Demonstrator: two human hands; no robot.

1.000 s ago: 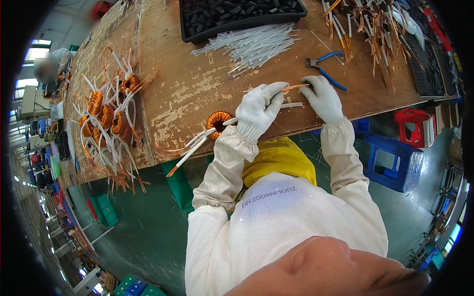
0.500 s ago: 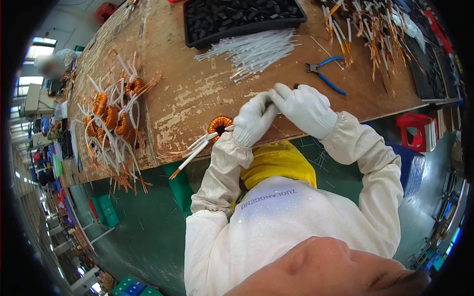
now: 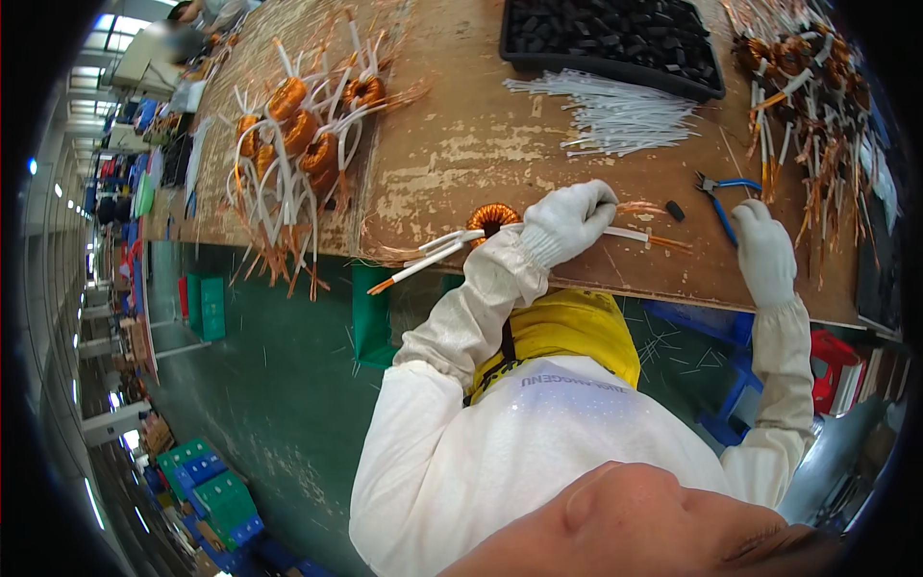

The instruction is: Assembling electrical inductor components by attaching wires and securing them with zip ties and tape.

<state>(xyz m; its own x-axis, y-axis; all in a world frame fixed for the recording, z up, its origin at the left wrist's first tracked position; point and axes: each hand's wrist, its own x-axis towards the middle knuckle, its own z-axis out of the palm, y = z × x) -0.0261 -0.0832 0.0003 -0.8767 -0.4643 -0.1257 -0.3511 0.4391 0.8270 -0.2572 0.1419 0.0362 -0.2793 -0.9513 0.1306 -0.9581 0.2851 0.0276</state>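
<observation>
Gloved hands at the wooden bench, now apart from each other.

Head view: the left hand [image 3: 567,221] is clenched on the white-sleeved wires of the copper coil [image 3: 492,219], which lies at the near edge of the bench [image 3: 452,144]. The right hand [image 3: 764,252], which was together with the left half a second ago, has moved away to the right; it rests open, holding nothing, just beside the blue pliers [image 3: 721,192].

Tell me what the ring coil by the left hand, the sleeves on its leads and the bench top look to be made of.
Ring coil: likely enamelled copper wire, shiny orange-brown turns.
Lead sleeves: probably soft plastic or fibre tubing, matte white, slightly bent.
Bench top: seemingly wood or board, brown with worn, pale scuffed patches.
The left hand wears a white knitted-looking glove.
</observation>
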